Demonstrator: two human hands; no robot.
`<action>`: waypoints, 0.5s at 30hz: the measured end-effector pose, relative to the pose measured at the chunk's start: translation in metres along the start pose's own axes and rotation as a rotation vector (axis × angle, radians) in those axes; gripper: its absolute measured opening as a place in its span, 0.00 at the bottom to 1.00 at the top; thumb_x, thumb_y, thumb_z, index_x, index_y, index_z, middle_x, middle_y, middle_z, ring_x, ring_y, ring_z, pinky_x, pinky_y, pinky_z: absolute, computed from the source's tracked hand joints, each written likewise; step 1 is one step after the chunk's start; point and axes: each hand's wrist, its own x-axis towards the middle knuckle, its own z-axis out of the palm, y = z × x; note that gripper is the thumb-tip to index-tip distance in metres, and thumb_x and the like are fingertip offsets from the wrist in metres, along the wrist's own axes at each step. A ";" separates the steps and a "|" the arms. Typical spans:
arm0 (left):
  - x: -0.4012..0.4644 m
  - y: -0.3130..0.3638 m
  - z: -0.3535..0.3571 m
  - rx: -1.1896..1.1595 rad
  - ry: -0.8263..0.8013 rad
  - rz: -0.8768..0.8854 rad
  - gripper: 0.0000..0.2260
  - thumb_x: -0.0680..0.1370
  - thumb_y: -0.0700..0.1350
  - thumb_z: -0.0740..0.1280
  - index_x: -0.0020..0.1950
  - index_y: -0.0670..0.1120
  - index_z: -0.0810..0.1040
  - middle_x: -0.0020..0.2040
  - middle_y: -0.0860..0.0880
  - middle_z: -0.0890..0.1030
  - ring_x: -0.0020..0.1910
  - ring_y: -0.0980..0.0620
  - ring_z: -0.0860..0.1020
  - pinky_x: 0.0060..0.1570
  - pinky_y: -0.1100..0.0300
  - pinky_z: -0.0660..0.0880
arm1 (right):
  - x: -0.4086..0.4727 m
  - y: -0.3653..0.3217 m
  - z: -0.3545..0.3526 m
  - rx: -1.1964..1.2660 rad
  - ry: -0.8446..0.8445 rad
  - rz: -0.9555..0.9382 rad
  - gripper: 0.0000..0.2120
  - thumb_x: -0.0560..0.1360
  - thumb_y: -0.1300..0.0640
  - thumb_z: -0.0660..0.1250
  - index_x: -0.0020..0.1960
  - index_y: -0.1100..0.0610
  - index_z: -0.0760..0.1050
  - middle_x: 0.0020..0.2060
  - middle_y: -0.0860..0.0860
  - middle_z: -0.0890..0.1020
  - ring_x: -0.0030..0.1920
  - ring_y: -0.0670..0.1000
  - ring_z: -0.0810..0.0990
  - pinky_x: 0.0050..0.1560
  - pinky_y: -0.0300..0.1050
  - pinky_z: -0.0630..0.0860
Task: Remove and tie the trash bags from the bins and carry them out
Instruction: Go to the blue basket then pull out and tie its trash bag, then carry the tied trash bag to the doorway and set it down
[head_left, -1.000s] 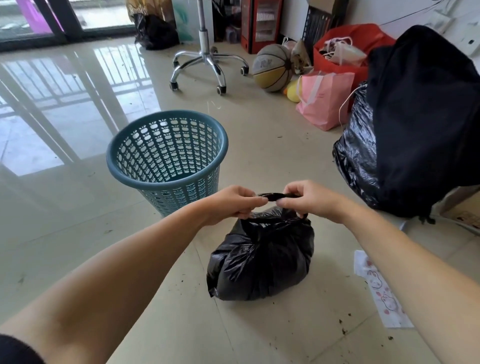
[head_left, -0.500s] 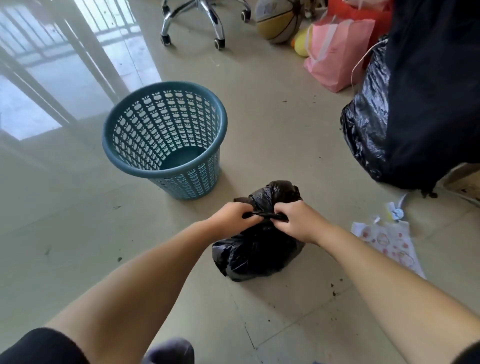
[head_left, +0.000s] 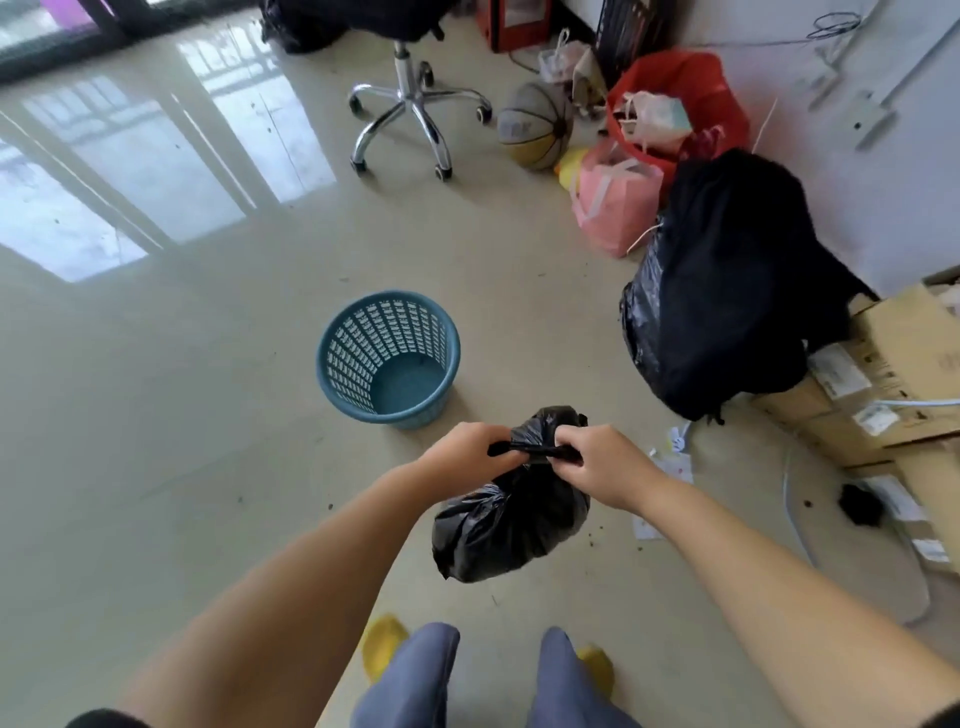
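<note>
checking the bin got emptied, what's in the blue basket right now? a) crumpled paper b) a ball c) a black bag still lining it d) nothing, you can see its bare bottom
d: the blue basket shows its bare bottom with no liner, while the black trash bag is outside it, held at its top by the left hand and right hand.

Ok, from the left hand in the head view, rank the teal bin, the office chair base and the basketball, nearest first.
From the left hand:
1. Teal bin, just beyond it on the floor.
2. Office chair base, far ahead.
3. Basketball, far ahead to the right; close to the chair base, barely farther.
</note>
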 end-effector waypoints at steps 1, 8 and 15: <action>-0.015 0.015 -0.013 0.004 0.003 -0.001 0.17 0.77 0.51 0.65 0.30 0.53 0.66 0.29 0.53 0.70 0.31 0.52 0.68 0.32 0.59 0.65 | -0.014 -0.014 -0.016 0.007 0.005 -0.002 0.15 0.74 0.57 0.65 0.33 0.50 0.63 0.26 0.47 0.71 0.30 0.51 0.70 0.32 0.43 0.65; -0.101 0.098 -0.072 0.027 0.028 0.024 0.15 0.78 0.51 0.64 0.33 0.47 0.69 0.30 0.50 0.71 0.31 0.52 0.68 0.34 0.58 0.65 | -0.097 -0.095 -0.090 0.086 0.092 0.049 0.09 0.75 0.55 0.64 0.37 0.55 0.69 0.30 0.50 0.75 0.33 0.52 0.72 0.37 0.47 0.69; -0.141 0.138 -0.082 0.145 -0.102 0.214 0.09 0.79 0.49 0.63 0.39 0.49 0.74 0.30 0.54 0.72 0.29 0.57 0.68 0.30 0.64 0.63 | -0.170 -0.127 -0.095 0.166 0.257 0.194 0.09 0.75 0.56 0.64 0.37 0.55 0.68 0.30 0.50 0.74 0.35 0.53 0.73 0.36 0.44 0.66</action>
